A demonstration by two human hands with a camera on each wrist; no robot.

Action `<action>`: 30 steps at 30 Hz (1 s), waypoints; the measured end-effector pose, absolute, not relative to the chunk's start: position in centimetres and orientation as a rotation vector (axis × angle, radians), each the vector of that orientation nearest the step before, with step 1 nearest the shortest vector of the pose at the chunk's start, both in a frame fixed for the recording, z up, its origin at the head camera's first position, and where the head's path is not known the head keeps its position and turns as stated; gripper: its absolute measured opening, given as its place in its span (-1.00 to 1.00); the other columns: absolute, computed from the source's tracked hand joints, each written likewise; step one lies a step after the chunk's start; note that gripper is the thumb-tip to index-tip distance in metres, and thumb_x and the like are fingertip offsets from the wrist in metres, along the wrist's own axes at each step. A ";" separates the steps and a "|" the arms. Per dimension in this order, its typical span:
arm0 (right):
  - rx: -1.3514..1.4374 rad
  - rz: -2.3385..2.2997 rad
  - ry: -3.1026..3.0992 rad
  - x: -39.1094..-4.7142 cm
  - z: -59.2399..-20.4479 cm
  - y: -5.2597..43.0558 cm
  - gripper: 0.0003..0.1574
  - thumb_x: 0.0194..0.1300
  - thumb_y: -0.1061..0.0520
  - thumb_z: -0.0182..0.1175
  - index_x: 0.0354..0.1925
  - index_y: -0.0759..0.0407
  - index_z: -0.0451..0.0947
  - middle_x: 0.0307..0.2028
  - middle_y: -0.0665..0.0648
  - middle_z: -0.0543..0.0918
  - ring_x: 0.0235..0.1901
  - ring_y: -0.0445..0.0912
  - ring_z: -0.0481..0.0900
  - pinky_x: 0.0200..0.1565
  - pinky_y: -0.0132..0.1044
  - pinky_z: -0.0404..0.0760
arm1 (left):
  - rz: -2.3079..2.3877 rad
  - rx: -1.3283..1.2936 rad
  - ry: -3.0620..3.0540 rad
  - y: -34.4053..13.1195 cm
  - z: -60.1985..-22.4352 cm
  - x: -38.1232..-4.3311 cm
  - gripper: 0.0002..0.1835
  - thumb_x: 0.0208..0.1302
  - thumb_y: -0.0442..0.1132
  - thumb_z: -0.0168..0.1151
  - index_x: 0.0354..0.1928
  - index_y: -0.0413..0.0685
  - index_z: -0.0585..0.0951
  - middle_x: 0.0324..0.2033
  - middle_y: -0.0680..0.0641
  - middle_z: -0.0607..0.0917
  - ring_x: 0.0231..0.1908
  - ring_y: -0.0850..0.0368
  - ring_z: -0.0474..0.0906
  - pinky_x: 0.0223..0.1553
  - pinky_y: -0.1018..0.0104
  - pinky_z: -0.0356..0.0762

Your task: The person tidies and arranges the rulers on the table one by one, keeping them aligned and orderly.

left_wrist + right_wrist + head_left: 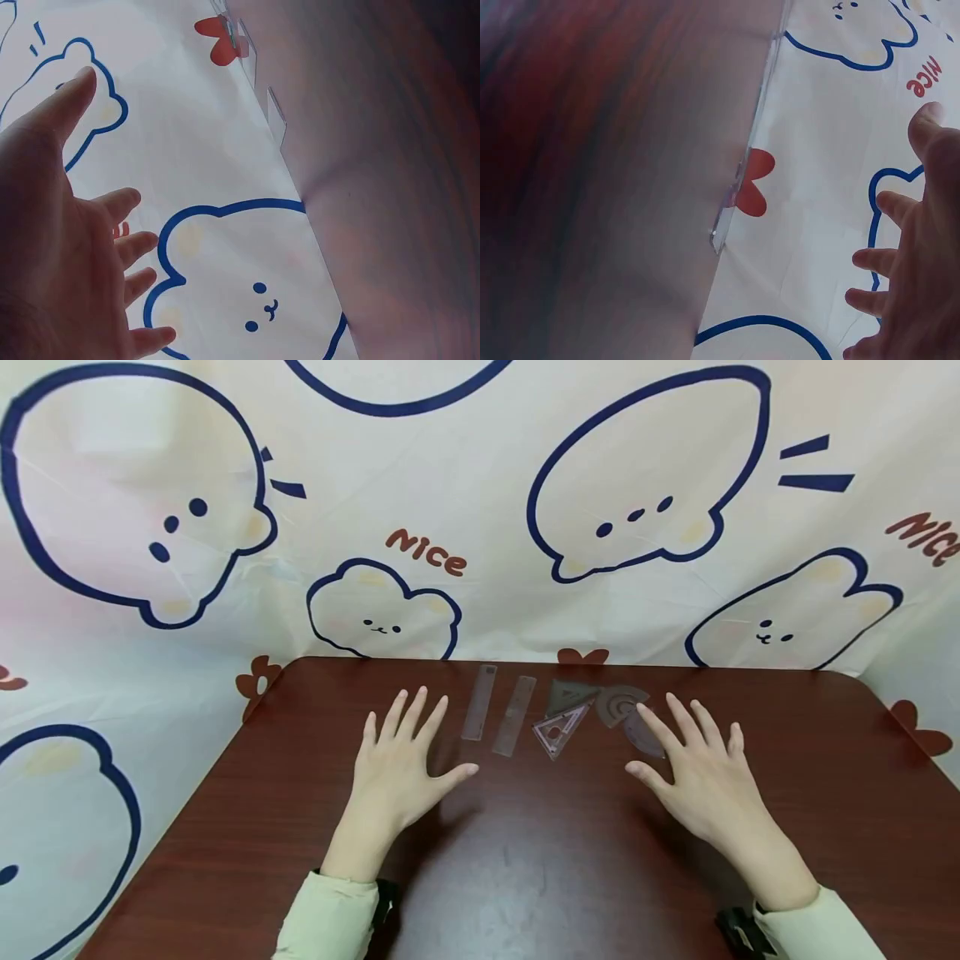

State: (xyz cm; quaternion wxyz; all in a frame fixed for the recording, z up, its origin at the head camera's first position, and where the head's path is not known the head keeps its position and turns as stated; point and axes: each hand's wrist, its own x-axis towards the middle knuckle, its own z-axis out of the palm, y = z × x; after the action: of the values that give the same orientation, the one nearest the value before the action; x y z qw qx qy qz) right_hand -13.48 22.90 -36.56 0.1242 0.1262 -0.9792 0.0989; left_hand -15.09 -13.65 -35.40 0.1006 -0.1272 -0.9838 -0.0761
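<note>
My left hand [397, 768] is held over the table with its fingers spread and nothing in it. Just to its right lie two clear straight rulers, one farther back [479, 703] and one nearer [514, 717]. My right hand [705, 777] is also spread and holds nothing. Beside its fingertips lie a clear protractor [621, 703] and a round-edged clear piece [641, 732], partly hidden by the index finger. Between the hands a dark see-through set square [570, 695] touches or overlaps a lighter set square [561, 731]. Both wrist views show the hands [45, 225] [922, 247] with fingers extended.
The brown wooden table [525, 877] reaches back to a white cloth [495, 527] printed with blue-outlined cartoon animals. The drawing tools lie near the table's far edge. Each wrist carries a dark strap [384, 902] at the pale sleeve [330, 914].
</note>
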 end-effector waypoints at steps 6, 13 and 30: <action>0.399 0.306 -2.868 -13.6 -36.2 23.0 -0.08 0.41 -0.34 0.07 0.56 -0.17 0.00 0.51 0.30 0.00 0.46 0.33 -0.11 0.22 0.50 -0.11 | -0.204 -0.379 -2.925 -13.3 -34.9 -15.1 0.04 0.16 0.56 0.02 0.57 0.24 0.04 0.55 -0.06 0.01 0.53 -0.06 -0.23 0.42 -0.20 -0.28; 0.444 0.356 -2.890 -13.8 -35.7 22.8 -0.11 0.43 -0.29 0.08 0.55 -0.13 0.04 0.51 0.28 0.00 0.45 0.33 -0.08 0.26 0.45 -0.10 | -0.226 -0.342 -2.958 -13.7 -35.1 -15.0 0.02 0.17 0.54 0.04 0.57 0.23 0.08 0.54 -0.06 0.05 0.52 -0.09 -0.17 0.41 -0.22 -0.23; 0.549 0.322 -2.850 -16.6 -34.4 20.9 -0.17 0.47 -0.33 -0.02 0.54 -0.11 0.08 0.51 0.21 0.06 0.47 0.25 -0.02 0.34 0.31 -0.03 | -0.301 -0.369 -2.944 -12.6 -35.6 -15.8 -0.09 0.26 0.44 0.07 0.54 0.18 0.18 0.51 -0.07 0.15 0.50 -0.09 -0.03 0.38 -0.25 -0.06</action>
State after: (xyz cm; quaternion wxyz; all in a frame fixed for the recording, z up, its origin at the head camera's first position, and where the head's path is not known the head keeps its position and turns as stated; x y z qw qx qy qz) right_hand -16.56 20.86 -34.43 0.1104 0.1869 -0.9700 0.1096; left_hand -15.77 -12.63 -35.63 0.0797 -0.1233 -0.9841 -0.1005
